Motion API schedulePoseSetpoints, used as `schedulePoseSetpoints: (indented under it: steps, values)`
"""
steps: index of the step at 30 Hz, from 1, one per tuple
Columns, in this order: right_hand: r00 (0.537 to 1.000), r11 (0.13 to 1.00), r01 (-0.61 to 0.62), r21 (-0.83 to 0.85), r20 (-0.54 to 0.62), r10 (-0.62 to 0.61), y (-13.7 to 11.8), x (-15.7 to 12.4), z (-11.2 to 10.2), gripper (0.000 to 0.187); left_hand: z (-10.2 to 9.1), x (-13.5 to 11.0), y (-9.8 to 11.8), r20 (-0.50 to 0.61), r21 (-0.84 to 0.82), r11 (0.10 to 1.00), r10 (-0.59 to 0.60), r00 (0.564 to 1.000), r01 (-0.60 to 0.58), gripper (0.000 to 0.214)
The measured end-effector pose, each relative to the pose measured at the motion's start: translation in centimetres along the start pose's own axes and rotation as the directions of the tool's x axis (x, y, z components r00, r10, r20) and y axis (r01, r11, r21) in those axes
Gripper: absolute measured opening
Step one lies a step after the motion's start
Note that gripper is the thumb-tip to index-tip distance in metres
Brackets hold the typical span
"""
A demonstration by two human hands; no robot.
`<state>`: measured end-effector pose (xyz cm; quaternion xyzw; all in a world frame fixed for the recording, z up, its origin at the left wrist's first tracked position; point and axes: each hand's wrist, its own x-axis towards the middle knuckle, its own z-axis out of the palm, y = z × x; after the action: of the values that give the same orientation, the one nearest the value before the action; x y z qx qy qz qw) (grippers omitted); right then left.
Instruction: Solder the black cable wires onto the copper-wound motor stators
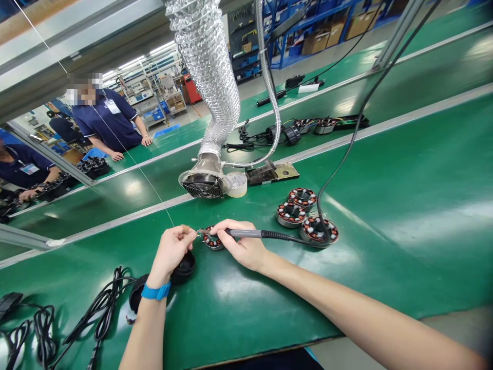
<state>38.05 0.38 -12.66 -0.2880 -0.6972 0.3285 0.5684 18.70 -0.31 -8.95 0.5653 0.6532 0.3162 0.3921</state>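
Observation:
My right hand is shut on a slim black and grey soldering iron, and its tip reaches a copper-wound motor stator on the green bench mat. My left hand pinches a thin wire, probably solder, right beside the iron's tip and above the stator. The hands partly hide that stator. Just below my left hand lies a round black housing, and a blue band circles that wrist. Several more stators sit to the right, wired or unwired cannot tell.
A foil extraction duct ends in a fan-covered hood just ahead, beside a tape roll. Coiled black cables lie at the front left. Co-workers stand beyond a further bench with more stators.

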Motion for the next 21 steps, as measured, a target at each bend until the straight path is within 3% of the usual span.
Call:
schedulePoseSetpoints:
  steps: [11, 18, 21]
  values:
    - [0.983, 0.984, 0.174, -0.043, 0.066, -0.171, -0.45, 0.01, -0.23, 0.022, -0.05, 0.02, -0.16, -0.006, -0.013, 1.0, 0.005, 1.0, -0.005, 0.032]
    - [0.999, 0.998, 0.013, 0.061, 0.03, -0.015, -0.47, 0.04, -0.32, 0.023, 0.04, -0.11, 0.18, -0.025, -0.02, 1.0, -0.009, 1.0, 0.009, 0.031]
    - [0.999, 0.997, 0.013, 0.073, -0.033, -0.01, -0.47, 0.06, -0.39, 0.022, 0.04, -0.08, 0.13, -0.024, -0.018, 1.0, -0.012, 1.0, 0.011, 0.031]
